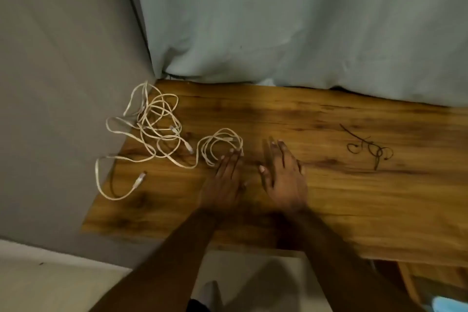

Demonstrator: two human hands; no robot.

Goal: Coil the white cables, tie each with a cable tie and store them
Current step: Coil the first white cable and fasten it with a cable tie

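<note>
A tangle of white cables [154, 124] lies on the left end of the wooden table [329, 192], with one loop hanging over the left edge and a plug end [139, 180] near it. A small round coil of white cable [220, 147] sits just right of the tangle. My left hand [225, 180] lies flat with straight fingers, its fingertips touching the near side of that coil. My right hand [283, 177] is flat on the table beside it, fingers straight, holding nothing. Several thin dark cable ties [367, 149] lie to the right.
A grey wall [63, 83] borders the table on the left and a pale blue cloth [278, 20] hangs behind it. Pale floor [38, 286] shows below the table's near edge.
</note>
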